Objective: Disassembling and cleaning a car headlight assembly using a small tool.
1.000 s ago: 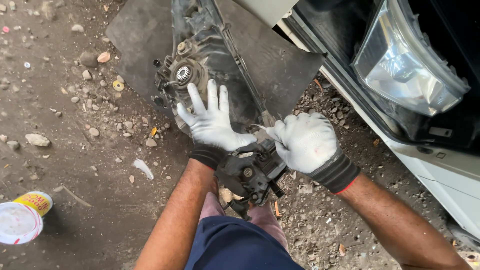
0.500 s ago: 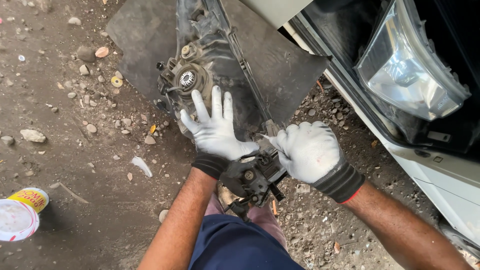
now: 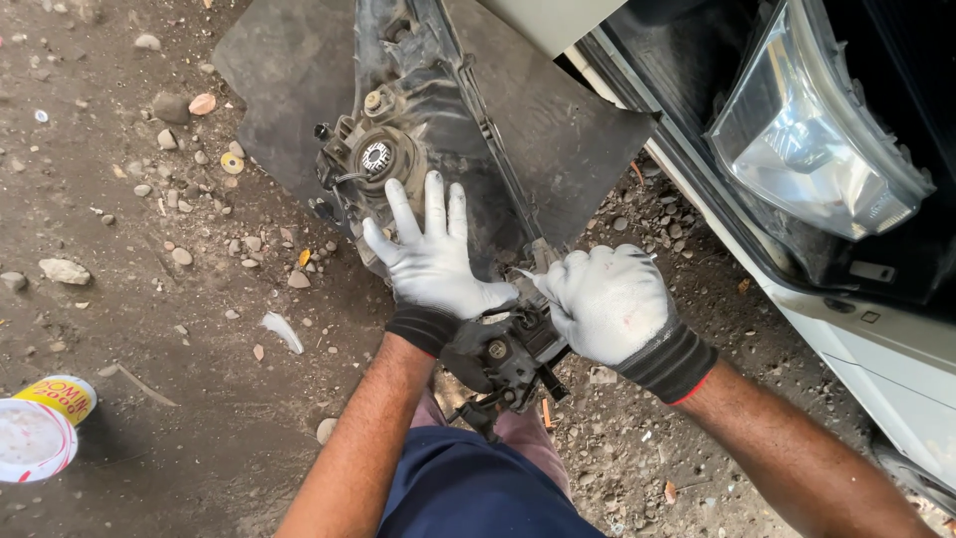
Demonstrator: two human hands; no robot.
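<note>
The left hand (image 3: pixel 435 261) still lies flat with fingers spread on the dusty headlamp housing (image 3: pixel 428 149). The right hand (image 3: pixel 605 301) stays closed around the housing's lower edge; little has moved since before.

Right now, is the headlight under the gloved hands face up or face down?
Face down. The headlight assembly shows its dark rear housing and round bulb socket; left hand lies flat on it.

Both gloved hands reach forward: left hand (image 3: pixel 434 261) spread flat, right hand (image 3: pixel 604 299) curled.
</note>
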